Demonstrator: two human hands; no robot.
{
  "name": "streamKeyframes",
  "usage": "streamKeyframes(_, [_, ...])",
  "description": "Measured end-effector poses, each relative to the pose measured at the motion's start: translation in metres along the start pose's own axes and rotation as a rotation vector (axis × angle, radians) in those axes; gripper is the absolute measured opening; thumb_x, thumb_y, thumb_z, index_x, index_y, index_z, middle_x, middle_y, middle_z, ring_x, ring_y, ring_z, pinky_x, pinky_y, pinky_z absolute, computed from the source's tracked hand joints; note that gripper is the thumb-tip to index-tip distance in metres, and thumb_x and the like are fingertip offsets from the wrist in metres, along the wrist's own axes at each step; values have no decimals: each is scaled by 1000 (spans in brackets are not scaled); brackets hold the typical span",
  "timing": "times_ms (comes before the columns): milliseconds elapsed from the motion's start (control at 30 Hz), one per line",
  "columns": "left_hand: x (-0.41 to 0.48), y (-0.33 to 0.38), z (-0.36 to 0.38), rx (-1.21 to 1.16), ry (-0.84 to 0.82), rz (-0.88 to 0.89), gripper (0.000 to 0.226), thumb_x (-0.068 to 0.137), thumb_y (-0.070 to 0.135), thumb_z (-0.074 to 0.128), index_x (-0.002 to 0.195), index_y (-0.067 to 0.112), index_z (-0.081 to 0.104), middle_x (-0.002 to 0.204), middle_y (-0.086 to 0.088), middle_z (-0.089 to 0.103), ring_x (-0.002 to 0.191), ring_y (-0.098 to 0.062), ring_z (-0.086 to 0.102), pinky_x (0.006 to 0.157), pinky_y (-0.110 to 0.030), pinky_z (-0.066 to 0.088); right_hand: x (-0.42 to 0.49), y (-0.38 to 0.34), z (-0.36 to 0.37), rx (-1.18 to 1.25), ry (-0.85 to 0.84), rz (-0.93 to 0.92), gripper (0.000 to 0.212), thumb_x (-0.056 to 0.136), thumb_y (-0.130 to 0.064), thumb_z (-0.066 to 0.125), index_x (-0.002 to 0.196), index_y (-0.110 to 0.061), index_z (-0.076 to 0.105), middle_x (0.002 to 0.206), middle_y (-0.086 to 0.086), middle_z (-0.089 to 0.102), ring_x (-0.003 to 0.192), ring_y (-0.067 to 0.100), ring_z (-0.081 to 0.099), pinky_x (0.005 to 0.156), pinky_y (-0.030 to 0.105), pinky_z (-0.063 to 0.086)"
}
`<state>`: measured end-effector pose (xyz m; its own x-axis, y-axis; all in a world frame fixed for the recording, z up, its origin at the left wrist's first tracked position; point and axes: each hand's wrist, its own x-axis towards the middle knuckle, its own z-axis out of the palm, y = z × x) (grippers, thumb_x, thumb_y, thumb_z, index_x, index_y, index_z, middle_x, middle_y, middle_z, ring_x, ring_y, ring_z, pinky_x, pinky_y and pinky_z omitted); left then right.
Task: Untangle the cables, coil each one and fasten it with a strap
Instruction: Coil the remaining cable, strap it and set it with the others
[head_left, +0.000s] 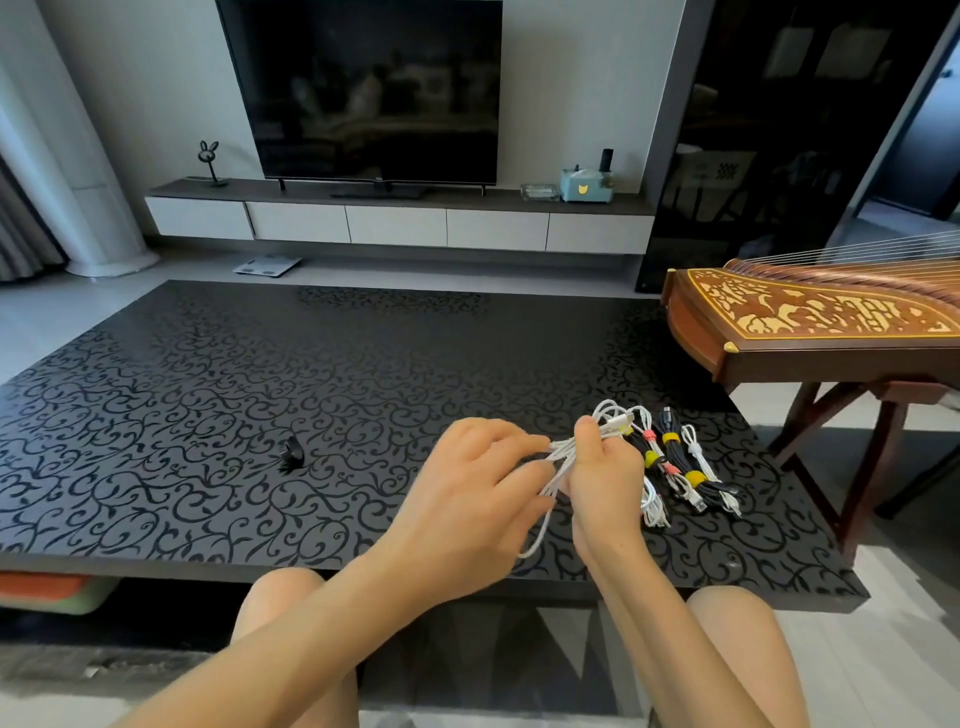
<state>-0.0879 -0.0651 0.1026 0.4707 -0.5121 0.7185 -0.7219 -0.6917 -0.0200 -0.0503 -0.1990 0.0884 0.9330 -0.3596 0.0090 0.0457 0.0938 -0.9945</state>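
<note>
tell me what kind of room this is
Most likely a home living room: a big television stands on a low drawer console, a black patterned coffee table holds strapped cables, and a wooden zither sits on a stand beside it.

**Bare Arms, Bare Knees**

Two bare forearms, the left forearm (291, 639) and the right forearm (670, 623), each end in a bare hand: the left hand (467, 483) and the right hand (605, 480). The fingers are slim. The left knee (285, 597) and the right knee (727, 618) are bare too. Whatever is worn lies out of view.
</note>
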Motion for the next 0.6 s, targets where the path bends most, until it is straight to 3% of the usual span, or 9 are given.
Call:
streamKeyframes(133, [-20,-13,-12,-63,164,-263,11,85,17,60,86,10,69,90,5,68,88,-11,58,81,-27,43,13,21,6,43,39,87,51,96,-12,43,51,-18,20,38,-12,19,42,11,17,48,31,17])
streamKeyframes(233, [-40,-33,-13,-138,211,-683,8,90,18,59,89,18,66,85,12,65,83,-3,57,75,-26,48,23,27,13,472,11,438,37,98,-9,46,62,-15,37,47,-6,31,43,8,24,44,26,21])
streamKeyframes(300, [-52,-51,-10,-235,129,-944,10,90,17,62,90,26,64,86,16,65,86,-3,60,78,-26,50,26,30,22,866,-66,675,14,98,-13,49,85,-8,50,61,1,41,52,9,36,40,19,32])
streamKeyframes(367, [-63,-68,-2,-349,-62,-1085,14,88,25,65,100,33,64,96,19,64,97,-4,60,82,-18,45,24,34,35,1051,-145,790,9,91,-8,57,97,-2,54,70,8,52,58,11,47,42,19,45])
streamKeyframes(433, [-65,-74,5,-552,-227,-1085,37,83,35,69,118,34,59,111,20,60,111,0,55,90,-14,40,16,39,51,1097,-287,800,32,65,6,77,93,6,62,78,17,63,59,18,61,49,23,54])
streamKeyframes(500, [-56,-75,10,-926,-170,-1079,39,81,34,66,119,29,56,115,17,61,113,1,55,90,-13,43,6,44,68,1052,-496,819,44,44,13,85,84,10,69,87,21,69,67,24,70,61,29,60])
streamKeyframes(567, [-52,-78,12,-1224,91,-1143,30,80,33,60,107,19,60,112,6,68,106,-5,62,87,-21,49,-7,49,86,854,-628,838,11,68,9,70,79,7,72,89,18,71,72,21,71,70,26,59])
streamKeyframes(600, [-53,-84,13,-1290,223,-1211,30,81,35,58,104,15,61,111,1,69,105,-9,64,88,-26,50,-11,55,93,741,-649,840,14,79,7,59,80,4,72,85,16,71,69,18,70,67,24,59])
